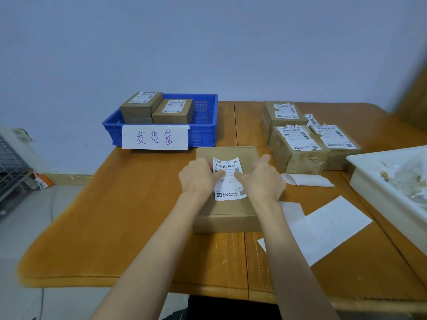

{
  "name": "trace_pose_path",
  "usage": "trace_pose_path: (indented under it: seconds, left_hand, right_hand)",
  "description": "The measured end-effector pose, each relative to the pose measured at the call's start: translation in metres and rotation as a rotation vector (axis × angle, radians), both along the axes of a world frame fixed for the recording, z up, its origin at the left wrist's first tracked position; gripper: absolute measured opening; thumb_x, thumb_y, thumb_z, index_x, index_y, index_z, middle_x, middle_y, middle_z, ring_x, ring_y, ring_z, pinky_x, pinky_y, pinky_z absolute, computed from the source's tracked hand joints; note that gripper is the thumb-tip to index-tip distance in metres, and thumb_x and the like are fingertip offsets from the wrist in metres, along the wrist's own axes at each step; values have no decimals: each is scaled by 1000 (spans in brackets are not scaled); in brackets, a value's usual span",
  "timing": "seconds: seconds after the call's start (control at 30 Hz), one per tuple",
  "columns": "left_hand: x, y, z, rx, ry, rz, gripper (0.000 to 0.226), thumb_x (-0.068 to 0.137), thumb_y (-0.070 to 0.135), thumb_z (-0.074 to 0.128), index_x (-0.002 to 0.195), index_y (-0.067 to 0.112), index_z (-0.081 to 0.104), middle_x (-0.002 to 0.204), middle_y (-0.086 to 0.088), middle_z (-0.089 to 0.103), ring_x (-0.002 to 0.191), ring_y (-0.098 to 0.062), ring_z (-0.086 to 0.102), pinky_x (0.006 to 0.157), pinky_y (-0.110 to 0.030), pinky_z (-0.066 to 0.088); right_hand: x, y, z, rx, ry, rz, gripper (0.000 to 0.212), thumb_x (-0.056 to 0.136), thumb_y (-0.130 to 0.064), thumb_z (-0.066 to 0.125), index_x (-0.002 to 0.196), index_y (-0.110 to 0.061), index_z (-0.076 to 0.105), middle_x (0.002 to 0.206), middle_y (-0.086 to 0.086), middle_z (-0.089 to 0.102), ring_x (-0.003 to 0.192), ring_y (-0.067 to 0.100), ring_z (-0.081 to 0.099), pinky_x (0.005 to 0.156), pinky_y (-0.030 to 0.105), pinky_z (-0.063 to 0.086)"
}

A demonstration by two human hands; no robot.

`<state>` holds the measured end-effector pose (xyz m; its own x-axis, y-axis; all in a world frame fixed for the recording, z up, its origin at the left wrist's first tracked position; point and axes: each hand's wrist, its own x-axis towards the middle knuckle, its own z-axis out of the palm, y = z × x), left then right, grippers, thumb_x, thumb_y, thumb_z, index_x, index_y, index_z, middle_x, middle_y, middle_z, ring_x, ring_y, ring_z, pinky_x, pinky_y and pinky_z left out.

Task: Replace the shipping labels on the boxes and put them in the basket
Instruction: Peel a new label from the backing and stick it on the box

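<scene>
The plain brown cardboard box (227, 181) lies flat on the wooden counter (115, 227), directly before the person and just in front of the blue perforated plastic basket (203, 125). A white printed shipping label (228, 179) sits on its top face, its far edge slightly lifted. The left hand (199, 177) and right hand (263, 179) both rest on the label with straightened fingers, pressing it down from either side; neither grips anything.

Judgement: the label is thin and flexible and apt to wrinkle, so smoothing outward from the middle suits it. The box looks light and rigid, with an unbroken surface; it is best taken by its two long sides.

The basket holds two relabelled brown boxes (157, 109) and carries a handwritten paper sign (154, 137). Three boxes with torn labels (298, 144) stand to the right, near white backing sheets (328, 225) and a white tray of scraps (369, 179).
</scene>
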<state>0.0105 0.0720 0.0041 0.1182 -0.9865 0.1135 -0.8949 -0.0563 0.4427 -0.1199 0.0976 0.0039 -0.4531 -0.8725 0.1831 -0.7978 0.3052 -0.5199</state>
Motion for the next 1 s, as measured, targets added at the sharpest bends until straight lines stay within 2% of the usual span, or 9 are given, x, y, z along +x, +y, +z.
trace_pose_path:
  seconds: [0.17,0.3,0.4,0.5,0.6,0.7,0.8,0.9,1.0]
  left_hand:
    - [-2,6,2,-150,-22,-18,49,85,43,73,113,18,41,100,4,55,85,-21,59,64,-31,41]
    - [-6,7,-7,-331,-96,-187,32,94,30,60,125,21,55,127,1,50,118,-22,45,81,-28,35]
    - [-2,5,-13,-143,-212,-243,40,104,33,39,143,29,48,154,0,32,144,-27,21,112,-41,22]
    - [2,8,-17,78,-236,-240,50,108,40,20,157,39,16,167,-3,1,152,-32,-5,120,-55,3]
    - [-1,10,-18,140,-253,-209,52,107,43,15,158,39,3,166,-6,-12,151,-38,-11,119,-61,1]
    - [-2,8,-18,186,-213,-158,57,106,48,16,158,36,-2,166,-6,-16,151,-42,-5,118,-63,8]
    - [-3,9,-19,175,-142,-78,70,104,54,21,159,19,-4,165,-10,-17,151,-42,0,118,-61,13]
    - [-3,10,-20,101,-31,17,83,102,56,31,157,3,-1,165,-13,-17,151,-40,3,119,-58,16]
    - [-2,11,-22,-27,5,-57,75,102,51,37,159,16,3,165,-12,-17,150,-42,6,118,-57,19]
  right_hand:
    - [-11,2,0,-22,-45,64,52,78,-45,77,109,-15,48,105,2,65,97,25,64,68,31,41]
    - [3,3,-6,-193,205,322,31,93,-35,58,123,-29,56,128,-6,54,119,20,44,98,35,26]
    - [9,5,-13,57,321,459,44,104,-42,25,148,-40,33,159,-4,25,148,26,8,117,47,1]
    - [8,3,-17,285,378,423,51,102,-52,7,153,-45,3,164,0,-6,147,33,-19,116,58,-13]
    - [11,0,-16,348,336,371,56,101,-57,6,153,-40,-6,163,4,-15,146,34,-24,117,58,-8]
    - [10,0,-16,326,262,338,63,100,-60,11,155,-35,-3,163,2,-12,148,29,-20,116,51,12]
    - [10,1,-18,293,241,312,65,100,-59,14,156,-29,0,164,1,-7,149,26,-15,115,49,17]
    - [11,-1,-19,216,221,287,57,105,-44,19,156,-22,8,164,0,1,150,23,-8,115,46,20]
    - [7,-3,-17,131,167,250,52,105,-24,32,154,-19,19,163,-2,10,151,20,-2,113,43,26]
